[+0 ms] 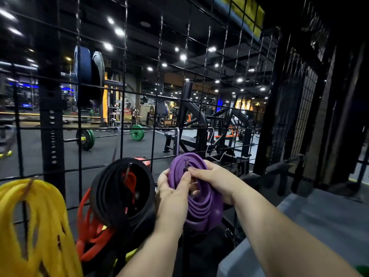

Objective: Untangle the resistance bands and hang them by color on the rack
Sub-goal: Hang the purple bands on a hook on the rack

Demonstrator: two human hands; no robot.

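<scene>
- Yellow bands (46, 216) hang at the near left of the rack (124, 76). Black bands (103, 196) hang to their right, with red bands (89, 232) partly behind them.
- The coiled purple bands (203, 208) are against the rack, right of the black.
- The left hand (169, 198) pinches the coil's left edge, and the right hand (215, 178) has its fingers curled over the top.
- Three colours look hung and purple seems last. I cannot tell whether it is hooked.

— Ceiling?
— Dark; round spotlights (119, 32), many, lit.
— Floor?
— Black matting (103, 150). On it: one green-plated barbell (137, 132), one black weight machine (201, 120). Left: perforated upright post (52, 120).
</scene>
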